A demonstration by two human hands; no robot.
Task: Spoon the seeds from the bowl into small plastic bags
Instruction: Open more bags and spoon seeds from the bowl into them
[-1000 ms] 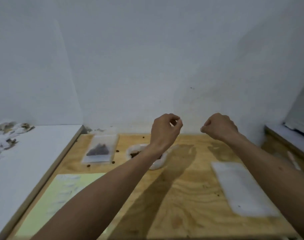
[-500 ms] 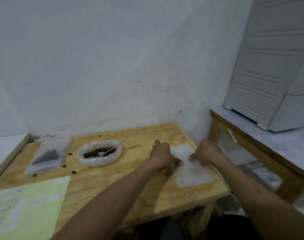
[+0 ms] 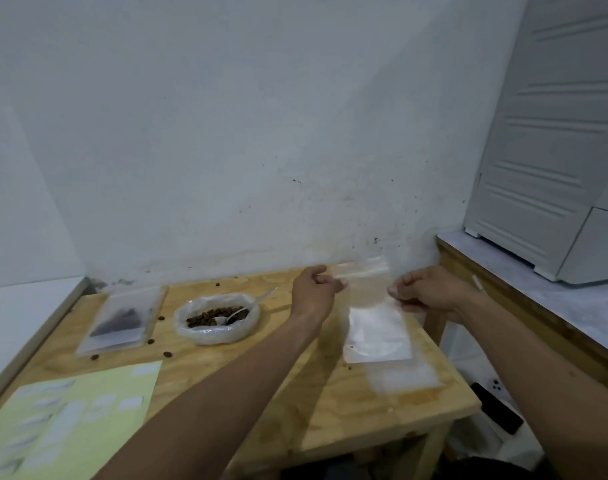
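A clear empty plastic bag (image 3: 368,292) hangs upright above the right part of the wooden table (image 3: 295,393). My left hand (image 3: 314,289) pinches its left edge and my right hand (image 3: 430,292) pinches its right edge. Below it a stack of empty bags (image 3: 396,372) lies flat on the table. Left of my hands stands the plastic-lined bowl (image 3: 205,332) with brown seeds (image 3: 205,318) and a clear plastic spoon (image 3: 250,306) resting in it. Further left lies a filled bag (image 3: 122,320) holding dark seeds.
Several loose seeds (image 3: 160,318) lie around the filled bag. A pale yellow label sheet (image 3: 70,420) covers the near left of the table. A white wall stands right behind the table. A second counter (image 3: 538,289) with a white appliance (image 3: 555,150) stands to the right.
My view swung to the right and down. Both hands dropped to the bag stack, took hold of one bag and lifted it upright off the table.
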